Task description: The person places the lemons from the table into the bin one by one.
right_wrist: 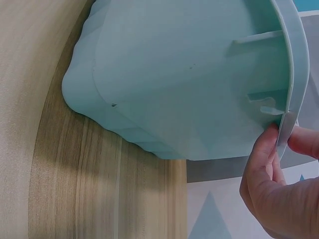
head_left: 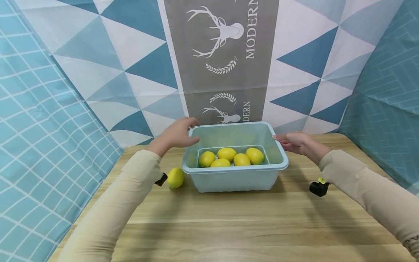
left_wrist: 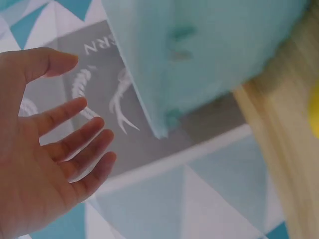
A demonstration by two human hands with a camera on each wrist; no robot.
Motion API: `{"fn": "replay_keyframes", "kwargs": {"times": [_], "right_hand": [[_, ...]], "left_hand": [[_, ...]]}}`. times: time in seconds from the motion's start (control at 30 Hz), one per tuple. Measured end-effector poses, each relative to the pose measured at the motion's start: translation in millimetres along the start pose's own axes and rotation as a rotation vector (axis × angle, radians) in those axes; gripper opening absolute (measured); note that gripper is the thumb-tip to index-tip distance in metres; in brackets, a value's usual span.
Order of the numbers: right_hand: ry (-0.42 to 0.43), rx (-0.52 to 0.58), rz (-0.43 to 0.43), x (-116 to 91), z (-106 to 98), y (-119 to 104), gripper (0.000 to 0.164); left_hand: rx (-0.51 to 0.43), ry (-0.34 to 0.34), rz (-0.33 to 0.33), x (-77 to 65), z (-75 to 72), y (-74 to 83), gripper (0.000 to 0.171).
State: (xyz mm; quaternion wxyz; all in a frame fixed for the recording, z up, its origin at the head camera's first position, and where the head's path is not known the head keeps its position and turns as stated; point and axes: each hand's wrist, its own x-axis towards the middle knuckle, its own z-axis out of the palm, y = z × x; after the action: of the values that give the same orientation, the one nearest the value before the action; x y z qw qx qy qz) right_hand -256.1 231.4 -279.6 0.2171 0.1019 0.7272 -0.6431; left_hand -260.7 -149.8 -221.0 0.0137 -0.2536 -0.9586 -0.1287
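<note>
A pale blue-green plastic bin (head_left: 235,180) stands on the wooden table with several lemons (head_left: 226,154) lying in its bottom. At its right rim my right hand (head_left: 296,142) pinches the edge; in the right wrist view the thumb and fingers (right_wrist: 264,149) close on the lip from both sides. My left hand (head_left: 179,133) hovers by the bin's left rim. Its fingers are spread and loosely bent in the left wrist view, where the palm (left_wrist: 45,174) holds nothing and a gap separates it from the bin (left_wrist: 199,59). A single lemon (head_left: 175,178) lies on the table left of the bin, below my left forearm.
The wooden table (head_left: 209,225) extends in front of the bin. Behind it hangs a patterned cloth (head_left: 144,51) with triangles and deer heads. Blue cloth walls (head_left: 39,120) close off the left and right sides. A dark wrist camera (head_left: 319,188) hangs below the right sleeve.
</note>
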Motion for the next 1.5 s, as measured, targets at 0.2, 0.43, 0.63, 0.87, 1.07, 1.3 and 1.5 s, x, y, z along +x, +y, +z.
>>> {"fn": "replay_keyframes", "kwargs": {"times": [0.2, 0.43, 0.63, 0.87, 1.07, 1.3, 1.5], "right_hand": [[0.005, 0.015, -0.001, 1, -1, 1, 0.020], [0.001, 0.013, 0.000, 0, -1, 1, 0.023], [0.005, 0.016, 0.013, 1, -1, -1, 0.025], [0.004, 0.025, 0.013, 2, -1, -1, 0.023], [0.008, 0.027, 0.016, 1, -1, -1, 0.024], [0.011, 0.036, 0.020, 1, -2, -1, 0.021], [0.008, 0.020, 0.014, 0, -1, -1, 0.025]], "left_hand": [[-0.032, 0.008, -0.108, -19.1, 10.8, -25.8, 0.051], [-0.096, 0.040, -0.152, -34.4, 27.9, -43.0, 0.047], [-0.084, 0.037, -0.214, -46.0, 39.3, -51.6, 0.051], [-0.016, 0.083, -0.360, -56.9, 57.1, -53.2, 0.058], [0.036, 0.099, -0.420, -62.5, 71.5, -49.8, 0.059], [0.071, 0.055, -0.477, -65.1, 87.4, -49.9, 0.059], [0.088, 0.015, -0.499, -66.3, 97.7, -49.8, 0.055]]}}
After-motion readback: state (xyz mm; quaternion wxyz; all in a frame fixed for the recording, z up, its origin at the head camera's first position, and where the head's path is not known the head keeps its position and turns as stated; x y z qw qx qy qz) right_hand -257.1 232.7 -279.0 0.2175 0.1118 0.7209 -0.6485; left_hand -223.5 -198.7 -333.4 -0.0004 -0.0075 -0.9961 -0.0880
